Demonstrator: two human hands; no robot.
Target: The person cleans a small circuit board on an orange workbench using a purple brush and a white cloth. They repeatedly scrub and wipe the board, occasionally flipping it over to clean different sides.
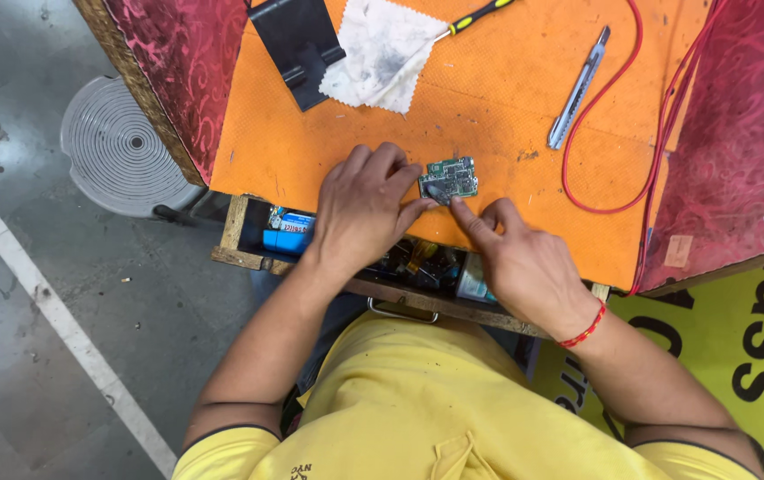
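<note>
A small green circuit board (450,179) lies on the orange mat (489,98) near the table's front edge. My left hand (364,209) rests palm down beside it, with fingertips and thumb pinching the board's left edge. My right hand (524,267) comes in from the lower right. Its index finger touches the board's lower right corner. A red thread is tied round that wrist.
An open wooden drawer (240,240) under the table edge holds a blue box (289,233) and small parts. On the mat lie a dirty white cloth (382,53), a black holder (297,44), a utility knife (578,89), a screwdriver (480,13) and a red wire (613,107).
</note>
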